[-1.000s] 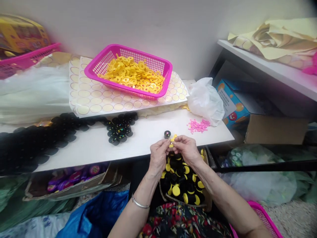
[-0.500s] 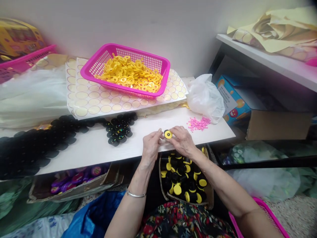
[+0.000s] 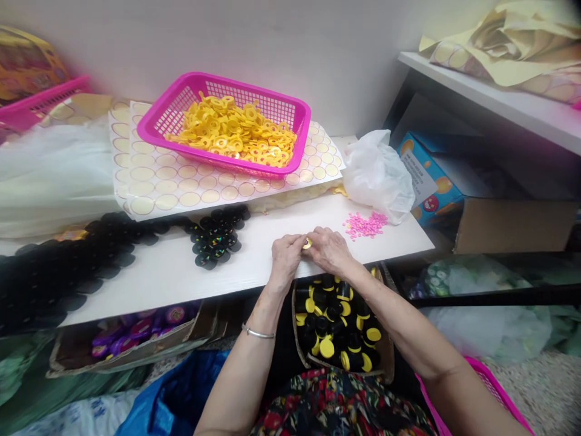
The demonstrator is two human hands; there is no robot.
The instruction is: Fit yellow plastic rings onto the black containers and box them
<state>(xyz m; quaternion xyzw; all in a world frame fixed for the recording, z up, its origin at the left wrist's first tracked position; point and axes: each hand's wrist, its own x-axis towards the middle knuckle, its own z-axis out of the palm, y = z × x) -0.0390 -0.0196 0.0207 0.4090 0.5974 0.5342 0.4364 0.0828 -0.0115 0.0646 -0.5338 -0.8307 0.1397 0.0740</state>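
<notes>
My left hand [image 3: 285,259] and my right hand [image 3: 331,249] meet above the table's front edge. Between their closed fingertips is a small round yellow and black piece [image 3: 307,243], mostly covered by the fingers. Below them, a cardboard box [image 3: 297,342] holds many black pieces with yellow round caps [image 3: 327,347]. To the right of my right hand lies a scatter of tiny pink pieces [image 3: 365,224] on the white table [image 3: 254,257]. Left of my left hand stand grouped black round pieces [image 3: 215,239], some with shiny coloured specks.
A pink basket [image 3: 218,158] of yellow rings [image 3: 240,130] rests on sticker sheets [image 3: 181,191] at the back. A white plastic bag [image 3: 379,175] sits at right. More black pieces [image 3: 59,266] cover the left side. A shelf [image 3: 481,100] juts in at upper right.
My hands have drawn closer together around the yellow and black piece. It showed its round yellow face before; now only a sliver of yellow shows. The view has shifted slightly.
</notes>
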